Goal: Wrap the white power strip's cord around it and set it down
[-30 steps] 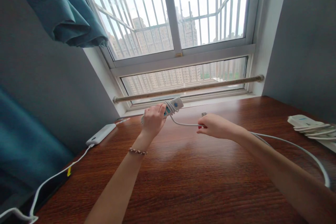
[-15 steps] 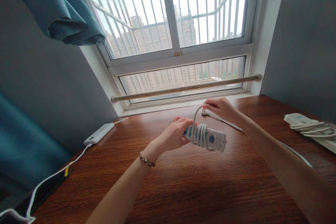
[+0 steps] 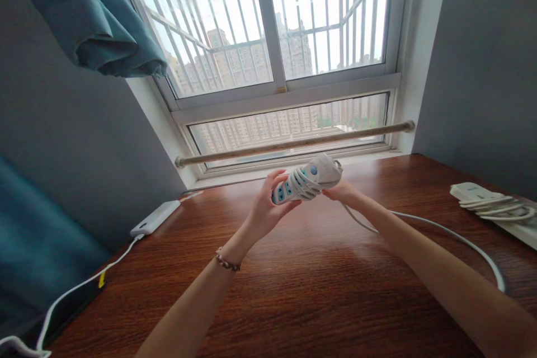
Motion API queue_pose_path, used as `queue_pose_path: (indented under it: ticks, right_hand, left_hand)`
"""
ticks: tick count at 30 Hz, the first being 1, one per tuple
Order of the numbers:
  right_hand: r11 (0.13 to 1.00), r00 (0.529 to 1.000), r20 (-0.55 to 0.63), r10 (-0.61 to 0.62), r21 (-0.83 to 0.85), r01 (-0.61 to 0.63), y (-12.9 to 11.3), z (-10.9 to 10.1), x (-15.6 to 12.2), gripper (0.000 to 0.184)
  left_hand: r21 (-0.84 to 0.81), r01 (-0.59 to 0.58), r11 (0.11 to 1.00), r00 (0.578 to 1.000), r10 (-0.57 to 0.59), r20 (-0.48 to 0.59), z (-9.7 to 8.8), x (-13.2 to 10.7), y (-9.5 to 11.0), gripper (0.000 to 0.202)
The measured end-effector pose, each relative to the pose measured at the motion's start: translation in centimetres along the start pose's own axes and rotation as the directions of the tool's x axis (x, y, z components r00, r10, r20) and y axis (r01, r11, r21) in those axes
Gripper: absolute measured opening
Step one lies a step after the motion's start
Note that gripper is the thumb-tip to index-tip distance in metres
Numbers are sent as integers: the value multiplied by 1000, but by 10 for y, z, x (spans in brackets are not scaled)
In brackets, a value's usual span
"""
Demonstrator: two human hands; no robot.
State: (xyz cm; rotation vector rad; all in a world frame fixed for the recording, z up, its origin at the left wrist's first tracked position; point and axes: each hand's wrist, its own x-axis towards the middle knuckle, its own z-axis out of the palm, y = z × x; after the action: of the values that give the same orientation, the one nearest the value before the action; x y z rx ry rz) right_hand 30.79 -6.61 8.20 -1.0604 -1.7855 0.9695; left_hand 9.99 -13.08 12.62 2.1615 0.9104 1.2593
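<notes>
A white power strip (image 3: 326,170) with teal sockets is held tilted above the table, its right end raised. Several turns of its white cord (image 3: 304,183) are wound around the middle. My left hand (image 3: 268,198) grips the socket end, thumb below and fingers above. Just under the strip's right end is my right hand (image 3: 339,191), closed, its fingertips partly hidden behind the strip; it appears to pinch the cord. Loose cord trails from there, passes behind my right forearm and curves across the table on the right.
A second white power strip (image 3: 474,193), wrapped in its cord, lies at the table's right side. On the left edge sits a white power bank (image 3: 155,218) with a cable plugged in. A window with a horizontal rail (image 3: 293,144) stands behind the brown wooden table (image 3: 302,291).
The power strip has tilted up at its right end. My right hand has moved from above the strip to below and behind its right end, bringing the cord along.
</notes>
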Motion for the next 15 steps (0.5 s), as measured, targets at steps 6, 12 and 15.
queue_pose_path:
  ticks: [6, 12, 15]
  right_hand:
    - [949, 966, 161, 201, 211, -232, -10, 41, -14, 37]
    - [885, 895, 146, 420, -282, -370, -28, 34, -25, 37]
    - [781, 893, 113, 435, -541, -312, -41, 38, -36, 38]
  left_hand:
    - [30, 199, 980, 968, -191, -163, 0, 3, -10, 59]
    - [440, 155, 885, 940, 5, -341, -13, 5, -22, 57]
    - [555, 134, 821, 938, 76, -338, -12, 7, -25, 62]
